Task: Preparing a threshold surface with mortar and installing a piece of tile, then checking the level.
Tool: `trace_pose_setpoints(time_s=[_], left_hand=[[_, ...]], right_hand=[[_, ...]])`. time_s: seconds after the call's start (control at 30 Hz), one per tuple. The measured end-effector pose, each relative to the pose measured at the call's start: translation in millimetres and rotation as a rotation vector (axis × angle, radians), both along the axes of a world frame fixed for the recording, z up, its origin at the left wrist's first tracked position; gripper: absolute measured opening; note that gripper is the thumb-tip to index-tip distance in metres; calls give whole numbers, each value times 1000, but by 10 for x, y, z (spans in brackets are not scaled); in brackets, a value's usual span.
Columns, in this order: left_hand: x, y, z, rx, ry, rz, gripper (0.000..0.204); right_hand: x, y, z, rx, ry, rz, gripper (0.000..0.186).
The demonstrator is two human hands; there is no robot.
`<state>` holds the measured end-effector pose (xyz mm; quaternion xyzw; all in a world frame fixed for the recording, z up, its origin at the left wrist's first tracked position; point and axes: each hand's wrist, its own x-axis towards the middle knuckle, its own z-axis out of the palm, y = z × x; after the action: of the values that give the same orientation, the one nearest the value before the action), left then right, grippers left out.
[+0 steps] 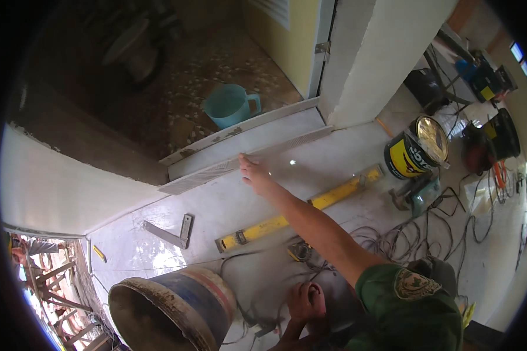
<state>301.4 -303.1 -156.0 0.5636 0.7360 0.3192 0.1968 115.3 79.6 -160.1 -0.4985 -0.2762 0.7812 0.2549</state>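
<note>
My right hand (256, 175) reaches to a long, thin ribbed tile strip (211, 172) along the front of a doorway sill (252, 136). Its bent fingers are at the strip's edge, seemingly gripping it near the middle. My left hand (301, 301) is low, close to my body, with fingers curled; what they hold, if anything, is hidden. Between me and the strip, a yellow spirit level (269, 227) lies slantwise on the pale tiled floor, passing under my right forearm. A metal try square (173, 235) lies left of the level. A tape measure (299, 251) is beside the level.
A large stained bucket (175, 307) stands at lower left. Right lie a black-and-yellow pail (416, 149), a power tool (413, 192) and tangled cables (392, 240). Past the sill, a light-blue dipper (227, 106) sits on the darker floor. Another person's arm (44, 247) shows at far left.
</note>
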Motion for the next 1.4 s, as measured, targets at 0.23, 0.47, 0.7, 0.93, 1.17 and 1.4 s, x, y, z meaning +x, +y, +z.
trace_pose_setpoints(time_s=[0.23,0.47,0.7,0.93,1.17,1.4], left_hand=[[24,213,333,-87,154,-162,20],[-80,160,398,-36,-2,57,27],[-40,336,591,-113,19,-43,30],[-196,307,656,-134,74,29,27],[-1110,759,754,125,-131,326,16],[-2223,2241,638,229,-1513,797,42]], right_hand=[[-30,97,82,-60,17,-134,57],[-122,-169,302,-24,115,-85,48],[-90,-34,84,8,32,-132,47],[-284,-146,138,-11,74,-108,59],[-82,-198,279,-10,90,82,60],[90,48,-16,268,102,185,63]])
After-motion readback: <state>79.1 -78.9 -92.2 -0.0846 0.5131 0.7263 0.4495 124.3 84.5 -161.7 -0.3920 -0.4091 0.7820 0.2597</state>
